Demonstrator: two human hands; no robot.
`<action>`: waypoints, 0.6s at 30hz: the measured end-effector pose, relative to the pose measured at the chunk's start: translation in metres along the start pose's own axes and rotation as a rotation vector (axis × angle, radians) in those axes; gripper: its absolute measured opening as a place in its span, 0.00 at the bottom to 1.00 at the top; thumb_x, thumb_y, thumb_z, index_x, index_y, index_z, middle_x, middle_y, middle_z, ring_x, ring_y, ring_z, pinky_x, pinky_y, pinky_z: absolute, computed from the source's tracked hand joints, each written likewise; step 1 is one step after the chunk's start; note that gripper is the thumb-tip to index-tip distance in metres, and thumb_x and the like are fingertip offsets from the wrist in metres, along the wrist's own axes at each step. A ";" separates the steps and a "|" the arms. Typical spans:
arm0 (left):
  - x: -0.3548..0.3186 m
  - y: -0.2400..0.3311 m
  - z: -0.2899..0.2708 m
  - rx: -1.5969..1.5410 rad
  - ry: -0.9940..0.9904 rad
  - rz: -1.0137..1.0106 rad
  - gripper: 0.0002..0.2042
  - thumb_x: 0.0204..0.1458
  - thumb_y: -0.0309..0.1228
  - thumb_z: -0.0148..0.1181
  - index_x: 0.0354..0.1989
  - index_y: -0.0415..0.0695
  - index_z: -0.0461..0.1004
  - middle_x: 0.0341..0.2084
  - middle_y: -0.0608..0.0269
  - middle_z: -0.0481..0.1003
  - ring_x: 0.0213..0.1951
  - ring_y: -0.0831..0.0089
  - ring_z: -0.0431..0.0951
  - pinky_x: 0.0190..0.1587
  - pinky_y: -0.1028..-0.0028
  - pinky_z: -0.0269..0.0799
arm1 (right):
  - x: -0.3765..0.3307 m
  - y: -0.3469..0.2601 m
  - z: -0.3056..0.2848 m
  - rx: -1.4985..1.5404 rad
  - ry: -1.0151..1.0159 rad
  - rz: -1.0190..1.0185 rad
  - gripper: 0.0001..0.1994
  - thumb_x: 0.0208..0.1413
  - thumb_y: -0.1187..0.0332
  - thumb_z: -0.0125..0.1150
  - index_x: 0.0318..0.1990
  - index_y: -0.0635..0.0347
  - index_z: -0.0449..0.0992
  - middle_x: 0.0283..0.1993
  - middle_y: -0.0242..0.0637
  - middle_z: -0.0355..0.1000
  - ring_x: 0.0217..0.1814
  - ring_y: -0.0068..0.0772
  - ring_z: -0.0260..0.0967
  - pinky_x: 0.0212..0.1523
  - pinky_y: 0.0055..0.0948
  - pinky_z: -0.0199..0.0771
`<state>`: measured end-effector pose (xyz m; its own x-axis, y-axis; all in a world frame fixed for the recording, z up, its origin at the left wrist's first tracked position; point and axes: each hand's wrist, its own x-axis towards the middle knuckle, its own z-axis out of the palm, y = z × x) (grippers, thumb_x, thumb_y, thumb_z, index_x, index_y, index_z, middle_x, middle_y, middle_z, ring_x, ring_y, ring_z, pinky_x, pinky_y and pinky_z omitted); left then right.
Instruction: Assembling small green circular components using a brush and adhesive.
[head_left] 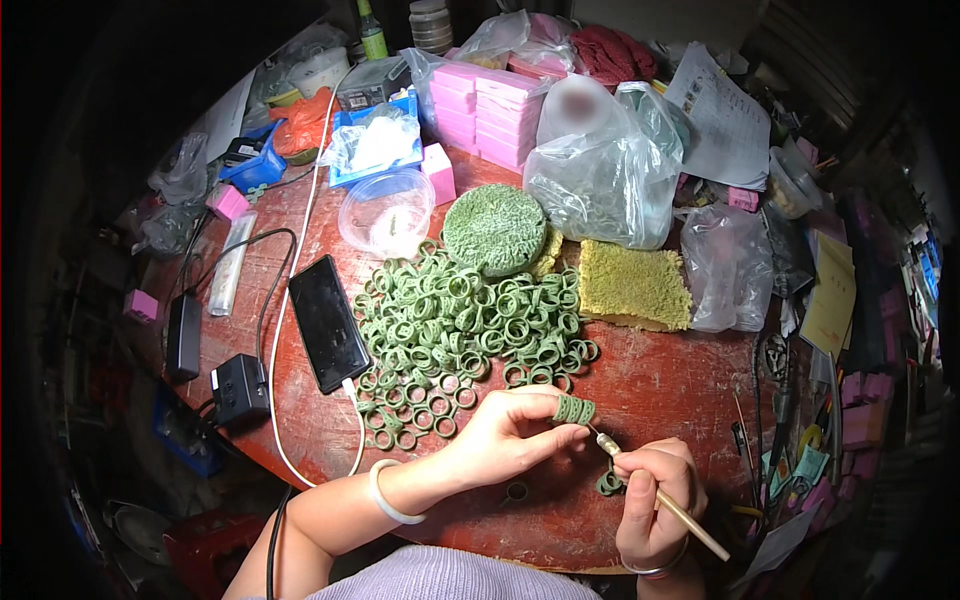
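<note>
My left hand pinches a green carved ring between thumb and fingers, near the table's front edge. It looks like several bands side by side, or one wide band; I cannot tell which. My right hand grips a slim carving tool with a pale handle and a metal collar. The thin tip points up at the ring, and I cannot tell whether it touches. Below the tool a few loose green rings lie by my right fingers. Beyond my left hand spreads a big heap of green rings.
A black phone with a white cable lies left of the heap. Behind it stand a round green textured block, a yellow sponge pad, a clear plastic tub, stacked pink blocks and plastic bags. Tools crowd the right edge.
</note>
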<state>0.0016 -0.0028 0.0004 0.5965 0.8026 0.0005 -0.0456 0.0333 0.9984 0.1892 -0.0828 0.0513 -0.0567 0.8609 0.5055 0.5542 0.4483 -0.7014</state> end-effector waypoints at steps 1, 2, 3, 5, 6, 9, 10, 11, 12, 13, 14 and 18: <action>0.000 0.000 0.000 0.000 0.000 0.000 0.08 0.56 0.22 0.63 0.44 0.37 0.81 0.41 0.59 0.78 0.41 0.75 0.79 0.41 0.77 0.79 | 0.000 0.001 0.000 -0.023 0.028 -0.022 0.05 0.58 0.76 0.55 0.40 0.66 0.75 0.31 0.41 0.71 0.27 0.38 0.71 0.29 0.32 0.73; -0.001 -0.001 0.001 -0.069 -0.007 -0.039 0.08 0.57 0.22 0.62 0.44 0.36 0.80 0.41 0.60 0.77 0.40 0.76 0.79 0.40 0.78 0.80 | 0.000 0.001 0.000 -0.046 0.057 -0.044 0.05 0.59 0.76 0.55 0.40 0.66 0.75 0.31 0.41 0.71 0.27 0.38 0.71 0.29 0.32 0.73; -0.001 -0.002 0.001 -0.138 -0.012 -0.078 0.08 0.57 0.21 0.61 0.44 0.35 0.80 0.42 0.60 0.76 0.40 0.76 0.79 0.39 0.79 0.81 | -0.001 0.001 -0.001 -0.044 0.062 -0.022 0.06 0.59 0.76 0.54 0.41 0.66 0.75 0.31 0.41 0.71 0.27 0.38 0.71 0.29 0.32 0.73; -0.002 -0.003 0.001 -0.152 -0.022 -0.095 0.08 0.57 0.21 0.61 0.44 0.35 0.80 0.42 0.60 0.75 0.41 0.76 0.79 0.39 0.78 0.81 | -0.002 0.000 -0.002 -0.015 0.053 -0.004 0.06 0.59 0.76 0.54 0.41 0.66 0.75 0.30 0.40 0.71 0.27 0.38 0.71 0.29 0.31 0.73; -0.002 -0.003 0.001 -0.165 -0.034 -0.112 0.08 0.57 0.21 0.61 0.44 0.35 0.80 0.43 0.60 0.75 0.41 0.75 0.79 0.40 0.78 0.81 | -0.002 0.000 -0.002 0.013 0.045 0.016 0.05 0.59 0.76 0.54 0.41 0.65 0.75 0.30 0.40 0.72 0.27 0.38 0.71 0.29 0.31 0.73; -0.001 0.000 0.005 -0.149 0.015 -0.028 0.07 0.58 0.23 0.62 0.42 0.35 0.79 0.35 0.63 0.76 0.33 0.79 0.79 0.35 0.80 0.78 | -0.002 0.000 0.000 0.001 0.019 0.025 0.05 0.60 0.75 0.54 0.40 0.65 0.75 0.30 0.40 0.72 0.26 0.37 0.71 0.29 0.31 0.73; -0.001 0.000 0.005 -0.149 0.015 -0.028 0.07 0.58 0.23 0.62 0.42 0.35 0.79 0.35 0.63 0.76 0.33 0.79 0.79 0.35 0.80 0.78 | -0.003 -0.001 -0.001 0.001 0.019 0.026 0.05 0.60 0.75 0.54 0.40 0.65 0.75 0.30 0.40 0.72 0.26 0.37 0.71 0.29 0.31 0.73; -0.001 0.000 0.005 -0.118 0.021 -0.010 0.07 0.58 0.23 0.62 0.42 0.35 0.79 0.34 0.64 0.75 0.33 0.79 0.79 0.34 0.80 0.77 | -0.004 -0.001 -0.001 0.038 0.010 0.067 0.05 0.60 0.75 0.54 0.40 0.65 0.75 0.29 0.40 0.72 0.26 0.37 0.71 0.29 0.31 0.73; -0.001 0.000 0.005 -0.086 0.028 0.009 0.07 0.57 0.24 0.63 0.42 0.36 0.79 0.32 0.65 0.75 0.32 0.80 0.78 0.33 0.80 0.76 | -0.005 -0.002 -0.001 0.075 0.001 0.108 0.04 0.60 0.76 0.54 0.39 0.65 0.75 0.29 0.40 0.72 0.26 0.37 0.71 0.29 0.30 0.73; -0.001 -0.001 0.005 -0.086 0.029 0.008 0.07 0.57 0.24 0.63 0.42 0.36 0.79 0.32 0.65 0.75 0.32 0.80 0.78 0.33 0.80 0.76 | -0.005 -0.002 -0.001 0.075 0.001 0.108 0.04 0.60 0.76 0.54 0.39 0.65 0.75 0.29 0.40 0.72 0.26 0.37 0.71 0.29 0.30 0.73; -0.002 -0.003 0.005 -0.084 0.041 -0.027 0.06 0.57 0.24 0.64 0.41 0.36 0.80 0.31 0.65 0.74 0.31 0.81 0.77 0.31 0.80 0.75 | -0.004 -0.002 -0.002 0.104 0.018 0.116 0.04 0.60 0.76 0.54 0.40 0.65 0.74 0.29 0.40 0.72 0.26 0.37 0.71 0.29 0.30 0.73; -0.002 -0.005 0.005 -0.040 0.055 -0.021 0.06 0.55 0.25 0.66 0.39 0.37 0.80 0.27 0.67 0.71 0.28 0.82 0.74 0.28 0.79 0.71 | -0.003 -0.001 -0.002 0.071 0.026 0.096 0.04 0.60 0.76 0.54 0.40 0.66 0.74 0.28 0.41 0.71 0.26 0.36 0.71 0.28 0.30 0.72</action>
<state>0.0043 -0.0076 -0.0040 0.5524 0.8332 -0.0244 -0.0661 0.0730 0.9951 0.1909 -0.0858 0.0517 0.0162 0.8947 0.4465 0.4955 0.3807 -0.7808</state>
